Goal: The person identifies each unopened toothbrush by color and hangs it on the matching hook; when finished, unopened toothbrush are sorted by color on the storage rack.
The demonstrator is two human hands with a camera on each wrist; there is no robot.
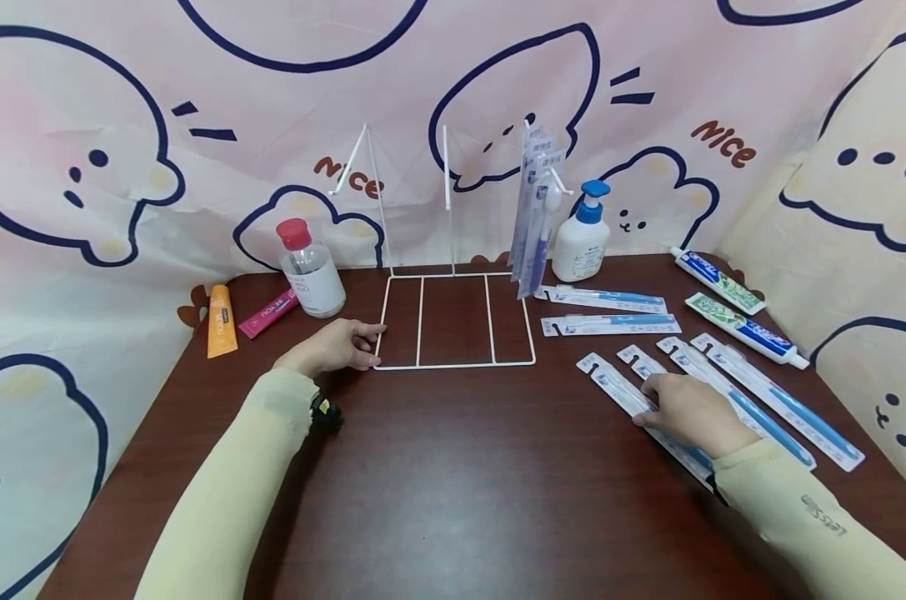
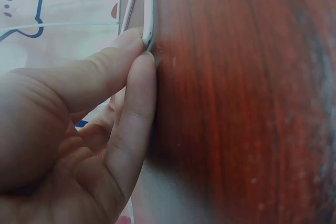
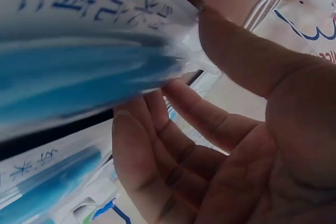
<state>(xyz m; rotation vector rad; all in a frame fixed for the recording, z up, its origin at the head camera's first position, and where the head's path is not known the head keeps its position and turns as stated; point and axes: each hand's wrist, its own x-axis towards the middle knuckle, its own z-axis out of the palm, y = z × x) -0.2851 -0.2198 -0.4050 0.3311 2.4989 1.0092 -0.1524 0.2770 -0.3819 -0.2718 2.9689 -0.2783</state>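
My left hand pinches the front left corner of a white wire rack between thumb and fingers. In the left wrist view, the thumb and a finger meet right at the bent wire. The right hand is over slanted packaged toothbrushes on the right, its thumb at the left edge of the leftmost packaged toothbrush. The right wrist view shows thumb and fingers on opposite edges of a packaged toothbrush with a blue handle. The hand hides part of the neighbouring packaged toothbrush.
Several packaged toothbrushes hang from the rack's right hook. A pump bottle stands behind two flat packets. Toothpaste tubes lie far right. On the left are a red-capped bottle, a pink tube and an orange tube.
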